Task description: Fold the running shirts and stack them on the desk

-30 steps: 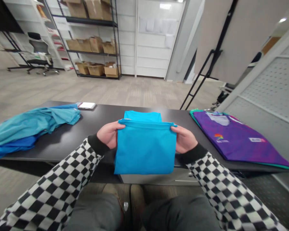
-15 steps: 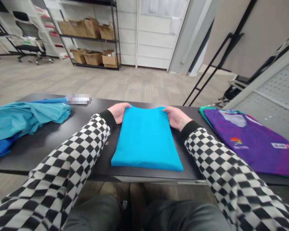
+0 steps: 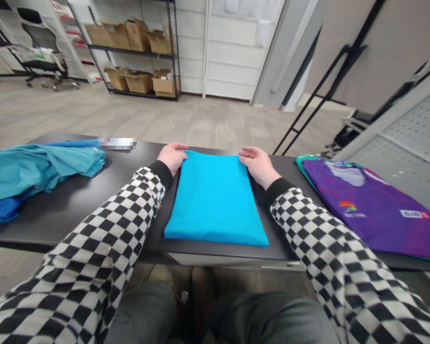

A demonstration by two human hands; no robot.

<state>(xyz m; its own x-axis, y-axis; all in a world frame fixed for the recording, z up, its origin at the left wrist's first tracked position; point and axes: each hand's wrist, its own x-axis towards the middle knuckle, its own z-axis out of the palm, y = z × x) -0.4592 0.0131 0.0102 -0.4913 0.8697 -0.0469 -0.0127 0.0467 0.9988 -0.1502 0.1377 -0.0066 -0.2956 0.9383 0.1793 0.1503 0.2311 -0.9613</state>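
A bright blue folded garment [image 3: 215, 200] lies flat on the dark table [image 3: 129, 191] in front of me, shaped into a neat rectangle. At its far left corner is my left hand [image 3: 173, 156], fingers stretched out and the thumb touching the cloth. My right hand [image 3: 259, 165] rests against the far right corner, its fingers apart from the thumb. Neither hand pinches the fabric. The garment's far edge lies nearly straight between them.
Loose teal and blue garments [image 3: 43, 167] lie crumpled at the left, with a blurred white item [image 3: 117, 143] behind them. Folded purple shirts [image 3: 365, 205] are stacked at the right, beside a perforated panel [image 3: 415, 124]. Shelving with cardboard boxes [image 3: 138, 36] stands across the floor.
Both hands have let go of the far corners and their fingers have opened. The garment's far edge, which sagged in the middle, now lies flatter.
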